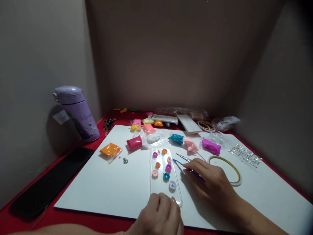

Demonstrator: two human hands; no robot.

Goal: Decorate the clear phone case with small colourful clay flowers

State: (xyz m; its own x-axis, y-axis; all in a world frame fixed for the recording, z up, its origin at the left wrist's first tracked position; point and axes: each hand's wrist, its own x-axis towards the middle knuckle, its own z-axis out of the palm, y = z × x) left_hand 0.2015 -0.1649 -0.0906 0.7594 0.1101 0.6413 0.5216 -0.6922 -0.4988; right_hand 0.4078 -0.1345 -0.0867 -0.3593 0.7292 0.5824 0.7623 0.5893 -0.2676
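Observation:
A clear phone case (160,189) lies on a white board, with several small clay flowers on it. Among them are an orange flower (164,151), a teal flower (166,176) and a white flower with a purple centre (172,185). My right hand (210,179) pinches a slim blue modelling tool (179,162), its tip just right of the case. Beyond that hand lies a silver pointed tool (183,157), its rear part hidden. My left hand (160,213) is closed at the case's near end; whatever its fingers may hold is hidden.
Clay packets, such as orange (110,149), red (134,143) and purple (211,146), sit across the white board (110,189). Tape rolls (238,171) and a gem sheet (245,155) lie right. A purple bottle (81,117) and a black phone-like slab (51,182) are left.

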